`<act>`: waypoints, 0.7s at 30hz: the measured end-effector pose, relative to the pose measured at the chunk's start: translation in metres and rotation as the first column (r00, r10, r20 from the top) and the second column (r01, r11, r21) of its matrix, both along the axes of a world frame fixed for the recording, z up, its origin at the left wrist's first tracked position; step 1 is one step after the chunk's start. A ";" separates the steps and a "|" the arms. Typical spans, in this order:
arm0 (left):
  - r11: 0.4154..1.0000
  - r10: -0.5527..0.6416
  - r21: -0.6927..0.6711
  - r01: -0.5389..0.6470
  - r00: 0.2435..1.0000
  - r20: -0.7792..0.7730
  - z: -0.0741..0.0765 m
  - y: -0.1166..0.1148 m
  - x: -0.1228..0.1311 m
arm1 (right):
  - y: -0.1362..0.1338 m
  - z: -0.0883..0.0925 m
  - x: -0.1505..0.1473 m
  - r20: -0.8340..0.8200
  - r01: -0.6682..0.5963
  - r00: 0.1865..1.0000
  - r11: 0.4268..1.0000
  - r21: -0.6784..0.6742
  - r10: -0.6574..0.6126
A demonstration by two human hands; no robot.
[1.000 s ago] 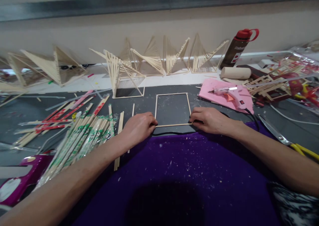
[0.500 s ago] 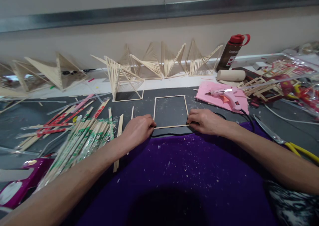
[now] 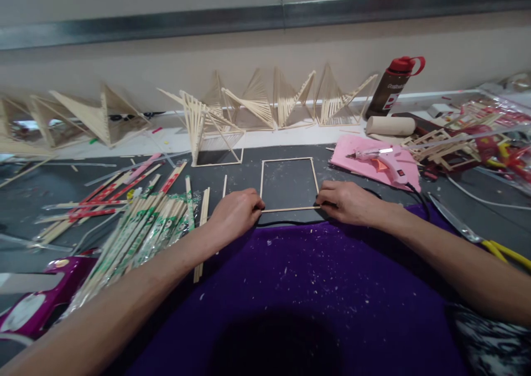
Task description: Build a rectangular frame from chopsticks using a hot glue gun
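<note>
A square frame of thin wooden sticks (image 3: 287, 159) lies flat on the dark grey tabletop (image 3: 286, 185). My left hand (image 3: 240, 213) is closed at its near left corner, fingertips pinching the stick there. At the near right corner, my right hand (image 3: 342, 202) pinches the frame in the same way. Both corners are partly hidden by my fingers. A single short stick (image 3: 224, 186) and a few longer chopsticks (image 3: 202, 226) lie left of my left hand. Beyond my right hand a pink glue gun (image 3: 384, 160) rests on a pink cloth (image 3: 348, 149).
Stick structures (image 3: 253, 108) stand along the wall. Wrapped chopsticks (image 3: 136, 238) and a purple tool (image 3: 62, 287) are at left. To the right lie scissors with yellow handles (image 3: 464, 226), a wooden cylinder (image 3: 390, 125) and a bottle (image 3: 385, 91). A black cable (image 3: 290, 223) runs along the near edge.
The whole view has shifted slightly, so things appear a little further right. Both hands keep their places at the frame's near corners.
</note>
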State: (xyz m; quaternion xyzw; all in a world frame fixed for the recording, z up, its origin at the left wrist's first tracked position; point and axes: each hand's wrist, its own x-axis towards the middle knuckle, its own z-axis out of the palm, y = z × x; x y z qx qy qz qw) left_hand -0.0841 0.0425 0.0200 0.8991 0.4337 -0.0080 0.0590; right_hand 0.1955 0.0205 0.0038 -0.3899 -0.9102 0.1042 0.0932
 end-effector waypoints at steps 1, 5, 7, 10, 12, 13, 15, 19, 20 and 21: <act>1.000 0.000 0.003 0.000 1.000 -0.003 0.000 0.000 0.000 | 0.000 0.000 0.000 0.004 -0.003 1.000 1.000 0.000 0.003; 1.000 -0.006 0.009 0.006 1.000 -0.007 0.000 -0.001 0.002 | 0.001 0.000 0.001 -0.008 -0.014 1.000 1.000 -0.018 0.014; 1.000 -0.003 0.009 0.003 1.000 -0.010 0.000 -0.001 0.002 | 0.002 -0.001 0.001 -0.014 -0.017 1.000 1.000 -0.024 0.017; 1.000 0.004 0.005 -0.004 1.000 -0.026 0.001 -0.001 0.002 | 0.003 -0.002 0.000 -0.014 -0.013 1.000 1.000 -0.027 0.012; 1.000 0.008 0.005 -0.007 1.000 -0.030 0.001 -0.002 0.002 | 0.003 -0.001 0.001 -0.019 -0.002 1.000 1.000 -0.024 0.002; 1.000 0.006 0.008 -0.006 1.000 -0.027 0.000 -0.002 0.002 | 0.003 -0.001 0.001 -0.023 -0.002 1.000 1.000 -0.029 0.001; 1.000 0.002 0.011 -0.001 1.000 -0.013 0.000 -0.002 0.002 | 0.004 0.001 0.003 -0.040 -0.015 0.999 0.998 -0.061 0.013; 1.000 0.005 0.002 -0.005 1.000 -0.011 0.001 -0.004 0.003 | 0.003 0.008 0.006 -0.087 -0.038 0.996 0.990 -0.134 0.026; 1.000 0.008 -0.001 -0.008 1.000 -0.015 0.001 -0.004 0.003 | 0.003 0.010 0.006 -0.095 -0.030 0.995 0.990 -0.138 0.017; 1.000 0.009 -0.006 -0.009 1.000 -0.017 0.002 -0.004 0.003 | 0.003 0.012 0.007 -0.103 -0.020 0.995 0.991 -0.135 0.006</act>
